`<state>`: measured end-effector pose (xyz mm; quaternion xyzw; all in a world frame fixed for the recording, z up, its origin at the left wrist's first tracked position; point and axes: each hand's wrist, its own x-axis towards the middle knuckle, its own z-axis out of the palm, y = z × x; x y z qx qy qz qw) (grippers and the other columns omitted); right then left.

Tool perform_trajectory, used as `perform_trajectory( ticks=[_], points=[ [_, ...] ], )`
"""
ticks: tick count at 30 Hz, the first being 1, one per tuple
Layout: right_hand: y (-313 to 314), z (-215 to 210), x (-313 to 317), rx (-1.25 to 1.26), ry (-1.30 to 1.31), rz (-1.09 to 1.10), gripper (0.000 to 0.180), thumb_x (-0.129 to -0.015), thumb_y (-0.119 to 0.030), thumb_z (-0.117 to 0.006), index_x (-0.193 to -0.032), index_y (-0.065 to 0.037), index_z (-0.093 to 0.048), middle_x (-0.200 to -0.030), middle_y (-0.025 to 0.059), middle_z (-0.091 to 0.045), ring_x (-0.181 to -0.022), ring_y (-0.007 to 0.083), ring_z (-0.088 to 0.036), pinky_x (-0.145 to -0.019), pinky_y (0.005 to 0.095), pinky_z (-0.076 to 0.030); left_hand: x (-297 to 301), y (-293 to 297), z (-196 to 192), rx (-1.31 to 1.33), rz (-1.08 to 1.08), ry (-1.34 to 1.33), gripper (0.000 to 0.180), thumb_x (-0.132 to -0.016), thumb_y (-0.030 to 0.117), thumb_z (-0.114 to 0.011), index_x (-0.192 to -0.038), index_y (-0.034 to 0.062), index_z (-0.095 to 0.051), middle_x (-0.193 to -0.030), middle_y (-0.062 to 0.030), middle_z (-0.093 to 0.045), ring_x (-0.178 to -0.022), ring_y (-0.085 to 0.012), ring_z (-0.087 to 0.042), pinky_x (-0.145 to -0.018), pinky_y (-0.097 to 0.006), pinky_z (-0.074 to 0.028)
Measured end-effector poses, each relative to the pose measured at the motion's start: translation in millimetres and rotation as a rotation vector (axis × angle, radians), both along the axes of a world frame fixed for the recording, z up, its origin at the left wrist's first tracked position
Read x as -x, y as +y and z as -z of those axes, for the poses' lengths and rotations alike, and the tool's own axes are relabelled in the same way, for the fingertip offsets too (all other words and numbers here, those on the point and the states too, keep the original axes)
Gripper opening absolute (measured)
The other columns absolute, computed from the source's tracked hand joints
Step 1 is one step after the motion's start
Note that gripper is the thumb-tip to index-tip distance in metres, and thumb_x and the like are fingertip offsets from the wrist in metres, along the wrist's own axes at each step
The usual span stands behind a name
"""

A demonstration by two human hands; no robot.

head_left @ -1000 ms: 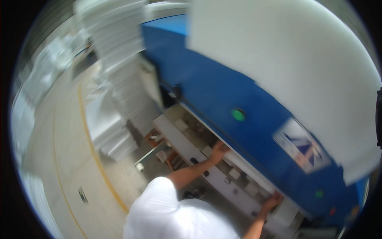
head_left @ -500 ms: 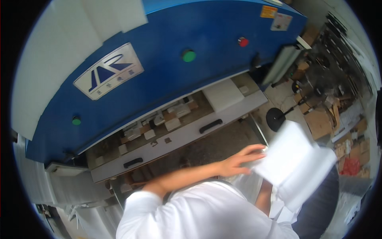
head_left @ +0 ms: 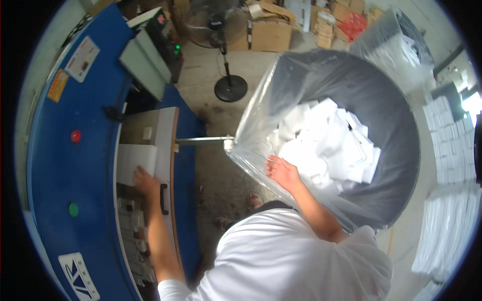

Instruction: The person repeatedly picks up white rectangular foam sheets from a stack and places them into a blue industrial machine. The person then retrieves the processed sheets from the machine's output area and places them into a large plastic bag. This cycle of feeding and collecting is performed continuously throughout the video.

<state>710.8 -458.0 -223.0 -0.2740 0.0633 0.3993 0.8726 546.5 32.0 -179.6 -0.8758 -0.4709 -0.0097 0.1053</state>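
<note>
My left hand (head_left: pixel 146 181) reaches into the blue machine (head_left: pixel 95 150), its fingertips resting on the near edge of a white sheet or flat stack (head_left: pixel 135 159) on the machine's bed. The fingers look stretched out; the thumb is hard to make out. Over the near rim of a large round bin (head_left: pixel 386 125) hovers my right hand (head_left: pixel 283 173), open, with fingers spread and nothing in it. Inside the bin, which has a clear plastic liner (head_left: pixel 258 113), lies a loose heap of white folded pieces (head_left: pixel 326 138).
A black handle (head_left: pixel 164 199) sits on the white front board of the bed. Beyond stands a floor fan (head_left: pixel 230 85), with cardboard boxes (head_left: pixel 271 36) behind it. Another lined bin (head_left: pixel 396 47) is at the far right. Stacked white bundles (head_left: pixel 447 145) line the right side.
My view has swung right, toward the bin. The folded white piece I carried has left my hands. My left hand now touches the white sheet on the bed; my right hand is empty.
</note>
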Motion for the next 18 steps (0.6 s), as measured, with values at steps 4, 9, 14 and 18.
perform_trajectory(
  ticks=[4, 9, 14, 18],
  points=[
    [53.5, -9.3, 1.2, 0.174, -0.165, -0.201, 0.039, -0.101, -0.03, -0.05, -0.128, -0.003, -0.053, -0.119, 0.0135, -0.063, -0.104, 0.0214, -0.061, -0.091, 0.0351, -0.049, 59.5, -42.5, -22.9, -0.074, 0.301, -0.32, 0.077, -0.071, 0.005, -0.066, -0.143, 0.001, -0.041, -0.132, -0.0251, -0.043, -0.118, -0.0428, -0.044, -0.096, -0.051, -0.043],
    [155.1, -7.2, 11.5, 0.303, -0.625, -0.202, 0.052, -0.094, -0.036, -0.06, -0.135, -0.005, -0.049, -0.126, 0.0098, -0.061, -0.107, 0.0176, -0.059, -0.085, 0.0306, -0.05, 154.8, -147.8, -100.6, -0.056, 0.615, -0.921, 0.078, -0.071, 0.005, -0.061, -0.143, -0.0071, -0.033, -0.125, -0.0244, -0.044, -0.109, -0.0374, -0.048, -0.095, -0.046, -0.04],
    [235.4, 16.8, 10.3, 0.054, -0.556, -0.123, 0.053, -0.1, -0.02, -0.049, -0.147, 0.0, -0.033, -0.146, 0.013, -0.044, -0.131, 0.0245, -0.046, -0.111, 0.0376, -0.035, 246.2, -219.0, -76.0, 0.39, 0.139, -1.686, 0.074, -0.085, 0.01, -0.057, -0.15, -0.0029, -0.024, -0.145, -0.0155, -0.038, -0.135, -0.0275, -0.037, -0.113, -0.04, -0.025],
    [289.8, -0.9, 65.0, 0.176, -0.837, -0.503, 0.041, -0.095, -0.014, -0.058, -0.13, 0.003, -0.045, -0.124, 0.0112, -0.053, -0.117, 0.0196, -0.05, -0.104, 0.035, -0.037, 321.8, -233.3, -54.3, 0.18, -0.313, -1.644, 0.053, -0.092, 0.011, -0.056, -0.142, 0.0002, -0.045, -0.144, -0.0142, -0.039, -0.134, -0.0251, -0.037, -0.111, -0.037, -0.028]
  ],
)
